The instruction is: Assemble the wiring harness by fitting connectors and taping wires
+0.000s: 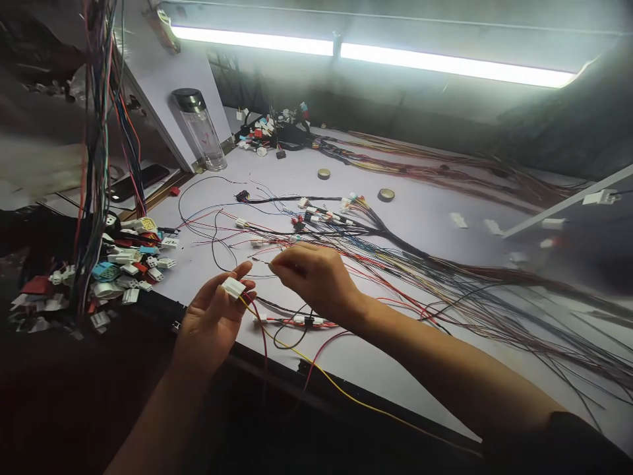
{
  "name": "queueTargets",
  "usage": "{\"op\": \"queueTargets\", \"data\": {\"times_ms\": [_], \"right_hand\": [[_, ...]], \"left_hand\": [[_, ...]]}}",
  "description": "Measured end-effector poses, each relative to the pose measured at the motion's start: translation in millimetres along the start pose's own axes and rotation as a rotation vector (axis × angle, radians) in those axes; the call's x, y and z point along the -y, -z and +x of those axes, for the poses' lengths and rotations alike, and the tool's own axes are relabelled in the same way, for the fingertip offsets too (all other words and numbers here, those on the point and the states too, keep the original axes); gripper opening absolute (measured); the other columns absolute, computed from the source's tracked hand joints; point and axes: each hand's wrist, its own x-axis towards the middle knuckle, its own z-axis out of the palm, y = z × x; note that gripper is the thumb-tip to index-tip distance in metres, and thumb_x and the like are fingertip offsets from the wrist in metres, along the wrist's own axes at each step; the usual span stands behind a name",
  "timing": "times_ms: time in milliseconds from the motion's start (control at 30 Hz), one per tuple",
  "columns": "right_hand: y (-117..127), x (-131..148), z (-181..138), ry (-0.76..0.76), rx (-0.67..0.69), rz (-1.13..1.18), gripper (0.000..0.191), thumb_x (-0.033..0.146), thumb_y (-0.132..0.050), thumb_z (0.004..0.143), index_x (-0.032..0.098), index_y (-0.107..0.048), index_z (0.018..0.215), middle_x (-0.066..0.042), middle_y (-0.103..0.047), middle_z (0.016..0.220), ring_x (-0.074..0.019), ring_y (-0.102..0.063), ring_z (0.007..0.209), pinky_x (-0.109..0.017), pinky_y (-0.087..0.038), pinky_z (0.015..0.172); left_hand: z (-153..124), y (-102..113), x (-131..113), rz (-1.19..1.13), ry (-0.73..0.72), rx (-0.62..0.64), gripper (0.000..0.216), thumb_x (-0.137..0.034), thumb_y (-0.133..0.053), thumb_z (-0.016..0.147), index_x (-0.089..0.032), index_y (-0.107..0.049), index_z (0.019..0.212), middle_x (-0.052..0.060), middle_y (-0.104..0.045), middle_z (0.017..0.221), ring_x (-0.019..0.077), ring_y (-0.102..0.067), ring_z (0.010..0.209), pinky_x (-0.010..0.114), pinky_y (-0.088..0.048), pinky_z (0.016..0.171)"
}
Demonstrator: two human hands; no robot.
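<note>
My left hand (212,316) holds a small white connector (233,287) between thumb and fingers, with a yellow wire (316,369) and a red wire trailing from it over the table's front edge. My right hand (311,274) is closed in a pinch on a thin dark wire end (261,262), just to the right of the connector. Both hands hover above the near part of the white table (425,218), in front of a wire harness (395,244) that fans out to the right.
A heap of white, blue and red connectors (123,264) lies at the left under hanging wires (101,99). A clear bottle (200,128), a dark phone (138,183), two tape rolls (386,194) and more connectors (270,132) sit farther back.
</note>
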Motion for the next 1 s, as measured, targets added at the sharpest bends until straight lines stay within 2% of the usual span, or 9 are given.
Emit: {"op": "queueTargets", "data": {"times_ms": [100,200,333,400,500,600,700,833,1000], "right_hand": [[3,-1,1,0.42,-0.036,-0.461,0.026,0.018,-0.043,0.097,0.016,-0.065,0.082,0.0,-0.06,0.072,-0.0091,-0.046,0.061,-0.025,-0.033,0.06],[0,-4,-4,0.604,-0.036,-0.648,0.032,0.017,-0.036,0.1,0.017,-0.064,0.085,0.0,-0.061,0.07,-0.0098,-0.043,0.058,-0.027,-0.029,0.059],[-10,-3,-14,0.469,-0.008,-0.49,0.027,0.022,-0.041,0.099,0.017,-0.066,0.092,-0.003,-0.066,0.078,-0.0106,-0.05,0.064,-0.027,-0.034,0.063],[-15,2,-17,0.255,0.0,-0.24,0.023,0.026,-0.047,0.097,0.017,-0.068,0.092,-0.004,-0.067,0.082,-0.0105,-0.053,0.068,-0.025,-0.038,0.066],[-17,10,-17,-0.121,0.122,0.18,0.032,0.038,-0.048,0.096,0.016,-0.068,0.084,-0.001,-0.061,0.07,-0.0089,-0.05,0.06,-0.021,-0.039,0.057],[-17,13,-16,-0.331,0.256,0.454,0.039,0.047,-0.049,0.093,0.015,-0.069,0.084,0.002,-0.054,0.062,-0.0075,-0.044,0.052,-0.02,-0.034,0.047],[-18,10,-17,-0.265,0.169,0.426,0.03,0.041,-0.056,0.091,0.015,-0.071,0.087,0.0,-0.06,0.069,-0.0084,-0.05,0.057,-0.02,-0.04,0.052],[-21,6,-24,0.082,-0.047,0.116,0.021,0.028,-0.057,0.093,0.016,-0.073,0.089,-0.005,-0.069,0.08,-0.0116,-0.061,0.074,-0.022,-0.048,0.072],[-19,6,-32,0.254,-0.066,-0.137,0.027,0.028,-0.048,0.097,0.017,-0.073,0.095,-0.008,-0.07,0.082,-0.0127,-0.062,0.072,-0.023,-0.049,0.07]], "left_hand": [[1,-3,-9,0.022,0.006,0.045,0.019,-0.032,-0.079,0.072,-0.025,-0.076,0.09,0.008,-0.069,0.116,0.0158,-0.07,0.084,0.026,-0.055,0.082],[0,-6,-15,0.035,-0.004,0.072,0.019,-0.029,-0.08,0.071,-0.025,-0.077,0.089,0.008,-0.071,0.111,0.0165,-0.07,0.085,0.027,-0.055,0.084],[-4,-6,-16,0.048,-0.035,0.062,0.022,-0.03,-0.083,0.067,-0.023,-0.077,0.087,0.007,-0.074,0.098,0.0158,-0.07,0.079,0.026,-0.056,0.082],[-6,-6,-15,0.068,-0.049,0.038,0.022,-0.031,-0.083,0.066,-0.022,-0.077,0.085,0.007,-0.074,0.096,0.0164,-0.07,0.08,0.026,-0.056,0.081],[-7,-4,-16,0.111,-0.069,0.024,0.022,-0.03,-0.085,0.063,-0.021,-0.077,0.082,0.008,-0.073,0.094,0.0185,-0.07,0.08,0.027,-0.058,0.077],[-8,-3,-19,0.143,-0.092,0.053,0.02,-0.029,-0.084,0.063,-0.022,-0.077,0.081,0.007,-0.073,0.091,0.0196,-0.07,0.078,0.029,-0.059,0.075],[-12,-5,-22,0.17,-0.094,0.071,0.018,-0.027,-0.083,0.065,-0.021,-0.077,0.081,0.007,-0.072,0.098,0.0184,-0.07,0.076,0.028,-0.058,0.075],[-17,-8,-26,0.164,-0.068,0.014,0.019,-0.027,-0.082,0.067,-0.02,-0.077,0.083,0.009,-0.068,0.111,0.0148,-0.068,0.073,0.026,-0.056,0.076],[-12,4,-23,0.126,-0.116,0.086,0.02,-0.03,-0.083,0.066,-0.023,-0.077,0.084,0.005,-0.068,0.09,0.017,-0.066,0.077,0.028,-0.056,0.073]]}}
